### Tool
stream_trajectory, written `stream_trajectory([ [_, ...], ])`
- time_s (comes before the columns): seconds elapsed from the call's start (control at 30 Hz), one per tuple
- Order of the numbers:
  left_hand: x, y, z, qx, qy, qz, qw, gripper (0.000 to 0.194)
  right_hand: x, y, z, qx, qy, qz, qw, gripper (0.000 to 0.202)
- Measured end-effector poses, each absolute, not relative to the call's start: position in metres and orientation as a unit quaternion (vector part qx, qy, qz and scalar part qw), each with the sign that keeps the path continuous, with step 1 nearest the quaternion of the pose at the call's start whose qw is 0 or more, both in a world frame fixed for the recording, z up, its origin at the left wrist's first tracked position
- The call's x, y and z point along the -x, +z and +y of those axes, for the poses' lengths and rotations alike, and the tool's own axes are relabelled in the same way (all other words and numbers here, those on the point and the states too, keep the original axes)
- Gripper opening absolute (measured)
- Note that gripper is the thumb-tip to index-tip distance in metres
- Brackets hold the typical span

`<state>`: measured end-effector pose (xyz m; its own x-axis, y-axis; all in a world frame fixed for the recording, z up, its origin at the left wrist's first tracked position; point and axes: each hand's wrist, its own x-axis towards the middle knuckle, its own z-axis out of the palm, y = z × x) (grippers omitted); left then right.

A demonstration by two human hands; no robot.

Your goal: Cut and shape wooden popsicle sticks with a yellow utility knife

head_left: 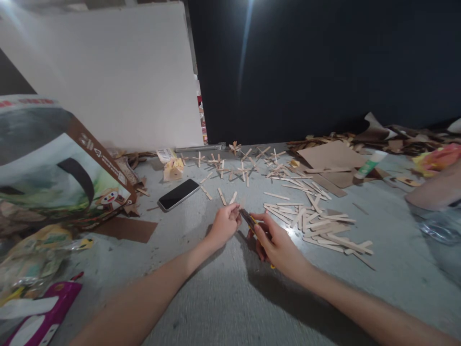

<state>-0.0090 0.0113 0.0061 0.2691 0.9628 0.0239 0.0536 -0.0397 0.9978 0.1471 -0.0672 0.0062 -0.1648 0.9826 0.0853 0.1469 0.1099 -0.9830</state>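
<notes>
My left hand [225,225] is closed in a pinch on what looks like a pale wooden craft stick, mostly hidden and blurred at the fingertips. Just to its right, my right hand [277,245] is wrapped round scissors [248,218] with dark blades and bits of yellow handle showing. The blade tips reach the left fingertips. Beyond the hands, two craft sticks [222,196] lean towards each other on the grey table. A loose pile of craft sticks [324,230] lies to the right of my right hand. Farther back, several sticks are crossed into star shapes [243,169].
A phone [179,194] lies left of the hands. Farther left are a printed bag [46,168], brown cardboard [126,229] and a magenta item [46,312]. At right are cardboard sheets [327,156], a glue stick [370,164] and a cylinder [435,187]. White and black panels [324,67] stand behind.
</notes>
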Motion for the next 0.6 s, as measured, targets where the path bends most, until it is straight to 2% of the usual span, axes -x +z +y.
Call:
stream_trajectory([
  [0.27,0.0092,0.0099,0.0101,-0.587,0.400,0.443,0.547,0.030,-0.1471,0.0061,-0.0662,0.459,0.493,-0.590,0.446,0.042],
  [0.6,0.0080,0.0117,0.0072,-0.570,0.403,0.439,0.565,0.028,-0.1474,0.0112,-0.0674,0.457,0.537,-0.560,0.436,0.047],
])
